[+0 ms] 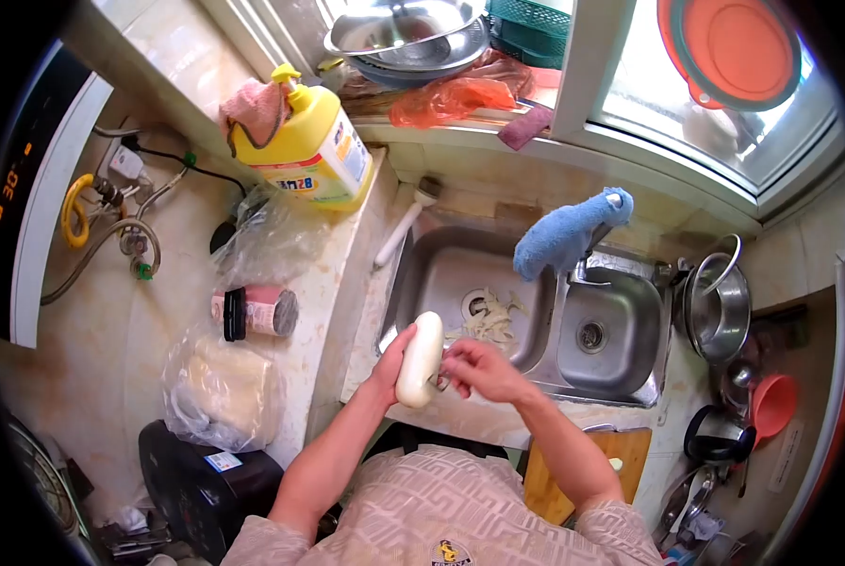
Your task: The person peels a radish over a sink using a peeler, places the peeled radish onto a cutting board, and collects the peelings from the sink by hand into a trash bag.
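Note:
A long, pale white radish [421,360] with a smooth surface is held upright at the near edge of the sink. My left hand [390,366] is wrapped around its left side. Close against its right side, my right hand [480,369] is closed on a small dark-edged tool [438,380] that looks like a peeler, mostly covered by the fingers. Beyond the hands, pale peelings [491,319] lie around the drain of the larger basin [439,257].
A blue cloth [571,232] hangs over the faucet by the smaller basin [613,327]. At lower right lies a wooden cutting board [630,451]. A yellow pump jug [321,146] stands on the left ledge, near a jar [270,311] and a bagged block [224,387]. Metal pots [717,307] are at right.

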### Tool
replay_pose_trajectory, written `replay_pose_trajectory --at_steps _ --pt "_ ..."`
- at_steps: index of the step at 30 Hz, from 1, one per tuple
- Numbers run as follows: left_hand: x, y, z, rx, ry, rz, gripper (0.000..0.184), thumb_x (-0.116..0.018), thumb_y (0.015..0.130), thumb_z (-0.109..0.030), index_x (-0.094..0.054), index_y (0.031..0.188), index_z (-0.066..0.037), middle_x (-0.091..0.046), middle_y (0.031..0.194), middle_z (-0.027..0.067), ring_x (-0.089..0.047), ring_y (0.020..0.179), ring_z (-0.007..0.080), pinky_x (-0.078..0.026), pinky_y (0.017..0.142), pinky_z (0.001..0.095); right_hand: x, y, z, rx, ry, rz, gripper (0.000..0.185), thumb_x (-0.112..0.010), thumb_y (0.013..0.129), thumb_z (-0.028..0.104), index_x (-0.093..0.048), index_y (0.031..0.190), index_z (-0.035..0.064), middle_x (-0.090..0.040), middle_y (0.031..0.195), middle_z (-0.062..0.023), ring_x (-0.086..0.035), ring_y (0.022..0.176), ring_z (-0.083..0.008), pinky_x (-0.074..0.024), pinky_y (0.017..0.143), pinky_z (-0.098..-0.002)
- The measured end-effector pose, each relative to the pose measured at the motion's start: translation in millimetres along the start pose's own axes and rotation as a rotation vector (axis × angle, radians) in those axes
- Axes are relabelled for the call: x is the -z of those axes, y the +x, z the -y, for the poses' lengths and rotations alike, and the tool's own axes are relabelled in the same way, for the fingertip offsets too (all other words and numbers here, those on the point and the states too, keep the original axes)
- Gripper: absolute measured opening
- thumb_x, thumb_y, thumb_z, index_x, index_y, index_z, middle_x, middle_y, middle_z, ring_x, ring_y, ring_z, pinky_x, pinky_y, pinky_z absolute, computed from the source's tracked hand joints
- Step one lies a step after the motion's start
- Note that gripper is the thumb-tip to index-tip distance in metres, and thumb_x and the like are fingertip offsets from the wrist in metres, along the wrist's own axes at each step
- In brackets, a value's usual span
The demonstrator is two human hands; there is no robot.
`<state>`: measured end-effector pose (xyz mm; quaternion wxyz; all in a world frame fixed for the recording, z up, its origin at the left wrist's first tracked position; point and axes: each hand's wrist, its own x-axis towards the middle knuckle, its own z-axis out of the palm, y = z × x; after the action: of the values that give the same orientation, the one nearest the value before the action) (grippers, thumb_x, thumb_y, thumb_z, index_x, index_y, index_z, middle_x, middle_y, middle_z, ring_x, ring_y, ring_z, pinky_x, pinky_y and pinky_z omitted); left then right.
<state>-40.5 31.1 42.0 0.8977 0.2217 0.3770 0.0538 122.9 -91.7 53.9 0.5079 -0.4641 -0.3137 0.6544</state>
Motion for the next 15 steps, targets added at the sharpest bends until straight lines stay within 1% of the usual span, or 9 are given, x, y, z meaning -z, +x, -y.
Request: replay_pose_trajectory --at_steps 3,6,7,10,13,15 --pt "5 18 7 0.047 0.009 0.009 0.049 -0.04 0.1 -0.047 -0.056 0.116 -0.004 -0.065 0.098 0.0116 -0.067 0.079 0.0214 -0.057 0.067 0.0345 -11 5 -11 -0.018 -0.021 0.046 0.016 -0.056 0.097 0.018 -0.059 0.1 0.0023 -0.059 0.072 -0.0026 -0.052 0.057 -0.0079 -0.0436 0.051 -0.0243" --pt "12 22 10 0.066 0.125 0.035 0.05 -0.039 0.1 -0.047 -0.056 0.115 -0.003 -0.064 0.095 0.0114 -0.066 0.079 0.0218 -0.056 0.067 0.0348 -2 13 -21 0.088 -0.152 -0.136 0.019 -0.058 0.096 0.02 -0.059 0.095 0.0018 -0.059 0.073 -0.0026 -0.053 0.059 -0.008 -0.0448 0.053 -0.0251" --pt "13 22 11 0.066 0.176 0.05 0.05 -0.039 0.1 -0.047 -0.056 0.115 -0.003 -0.064 0.094 0.0114 -0.066 0.079 0.0218 -0.056 0.067 0.0347 5 14 -17 0.025 -0.095 -0.13 0.021 -0.059 0.095 0.022 -0.059 0.091 0.001 -0.059 0.072 -0.0023 -0.053 0.062 -0.0078 -0.0446 0.055 -0.0264" --pt "10 16 9 0.103 0.137 0.068 0.049 -0.039 0.1 -0.047 -0.056 0.114 -0.003 -0.064 0.093 0.0103 -0.066 0.079 0.0204 -0.056 0.067 0.0329 3 14 -12 0.009 -0.169 -0.128 0.021 -0.059 0.095 0.022 -0.059 0.091 0.0009 -0.058 0.073 -0.002 -0.052 0.065 -0.0077 -0.0437 0.058 -0.0273" --pt "-10 10 6 0.075 0.057 -0.096 0.047 -0.039 0.1 -0.047 -0.057 0.112 -0.004 -0.065 0.091 0.0085 -0.065 0.077 0.0187 -0.056 0.065 0.0312 -19 1 -4 0.076 -0.207 -0.031 0.021 -0.059 0.095 0.022 -0.059 0.092 0.0012 -0.058 0.074 -0.0016 -0.051 0.067 -0.0076 -0.0431 0.059 -0.0278" --pt "-5 11 6 0.076 0.056 -0.059 0.047 -0.039 0.1 -0.046 -0.057 0.111 -0.004 -0.064 0.092 0.008 -0.065 0.077 0.0182 -0.056 0.065 0.0304 -23 4 -13 0.068 -0.212 -0.059 0.022 -0.06 0.095 0.023 -0.059 0.093 0.0012 -0.058 0.074 -0.0011 -0.05 0.067 -0.0078 -0.0427 0.06 -0.028"
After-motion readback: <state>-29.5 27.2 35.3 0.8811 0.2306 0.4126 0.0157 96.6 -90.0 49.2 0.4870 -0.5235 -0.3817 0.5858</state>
